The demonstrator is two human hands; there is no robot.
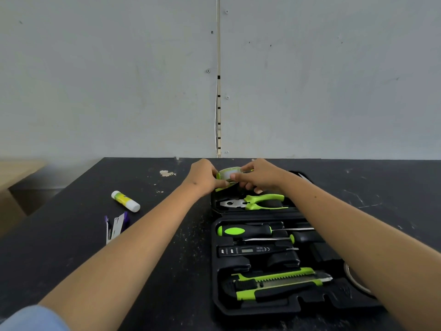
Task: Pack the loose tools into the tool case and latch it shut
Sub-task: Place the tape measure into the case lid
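A black tool case (216, 278) lies open on the dark table, right of centre. In its near half sit a green-and-black screwdriver (243, 230), a thinner screwdriver (269, 239), a black voltage tester (250, 250) and a green utility knife (276, 281). Green-handled pliers (257, 201) lie in the far half. Both hands hold a green-and-white tape measure (228, 174) over the case's far end: my left hand (202, 176) grips its left side, my right hand (259, 175) its right side.
A white-and-yellow glue stick (125, 201) and a purple-handled bladed tool (117, 225) lie on the table left of the case. A roll of tape (355, 280) shows under my right forearm. A grey wall stands behind the table; a wooden surface (14, 173) is at far left.
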